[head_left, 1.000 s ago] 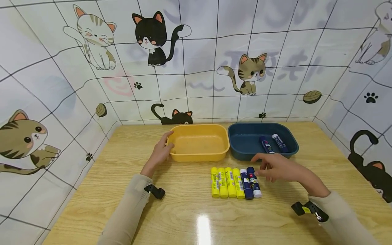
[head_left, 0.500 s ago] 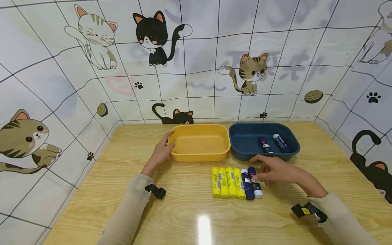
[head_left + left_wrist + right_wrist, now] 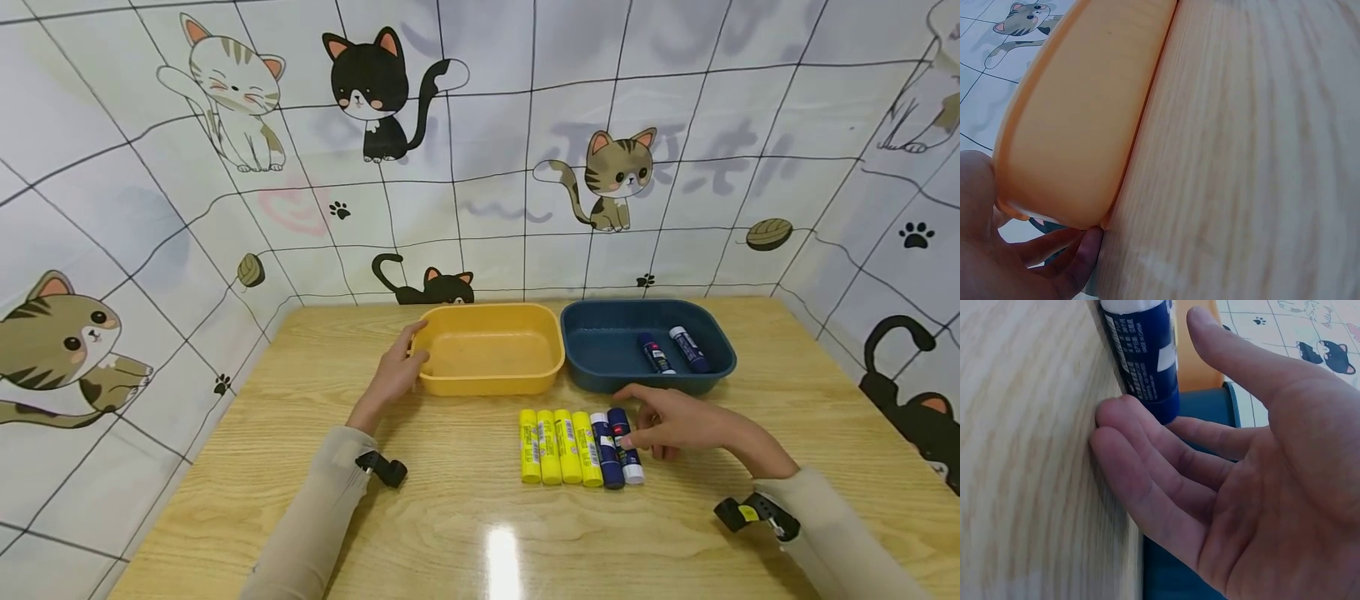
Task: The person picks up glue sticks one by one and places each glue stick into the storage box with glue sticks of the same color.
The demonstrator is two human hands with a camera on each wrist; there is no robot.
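My left hand (image 3: 392, 373) holds the left end of the yellow plastic basket (image 3: 491, 385); in the left wrist view its fingers lie against the basket's outer wall. My right hand (image 3: 678, 419) is at the right end of a row of glue sticks. In the right wrist view, its fingers curve loosely beside the outermost blue glue stick (image 3: 1147, 359), while the thumb stands apart from it. That stick has a white end towards me in the head view. Left of it lies another blue glue stick (image 3: 609, 457), then several yellow glue sticks (image 3: 557, 450).
A dark blue basket (image 3: 600, 382) stands right of the yellow one, with two blue glue sticks (image 3: 688, 348) inside. Both baskets stand on the wooden table (image 3: 442, 525) near its back edge, before a cat-patterned wall covering (image 3: 495, 150).
My right hand has shifted slightly left, its thumb coming over the outermost blue glue stick in the head view. The left hand and the baskets stay where they were.
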